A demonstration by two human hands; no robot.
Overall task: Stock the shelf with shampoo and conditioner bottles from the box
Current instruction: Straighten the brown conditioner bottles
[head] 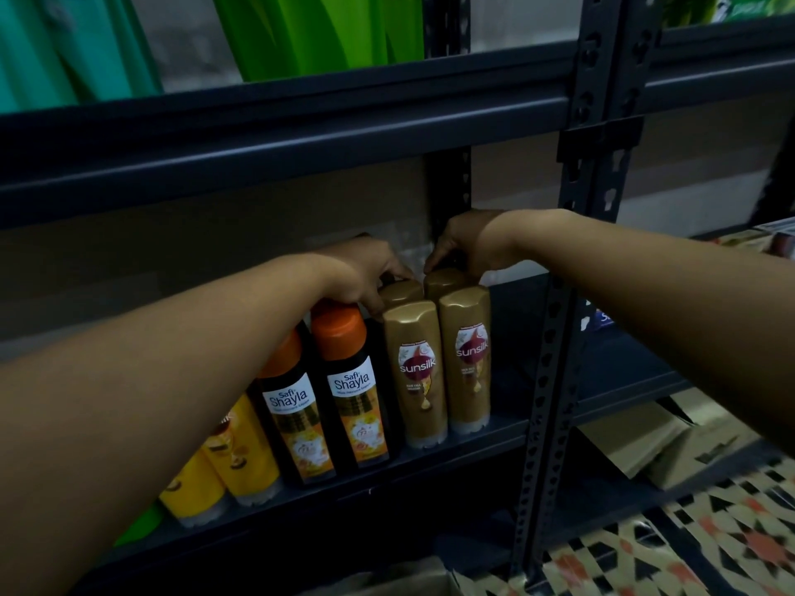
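Observation:
On the dark metal shelf (507,428) stand two golden Sunsilk bottles (419,376) in front, with two more golden bottles (400,292) behind them. My left hand (365,273) curls its fingers over the top of the rear left golden bottle. My right hand (464,247) grips the top of the rear right golden bottle (445,279). Left of these stand two black Safi Shayla bottles (350,393) with orange caps. Yellow bottles (241,453) stand further left, partly hidden by my left forearm.
An upright shelf post (555,337) rises just right of the bottles. Green and teal packages (309,32) stand on the shelf above. A cardboard box (645,440) lies low at the right, over a patterned floor (688,539). Another box edge (413,578) shows at the bottom.

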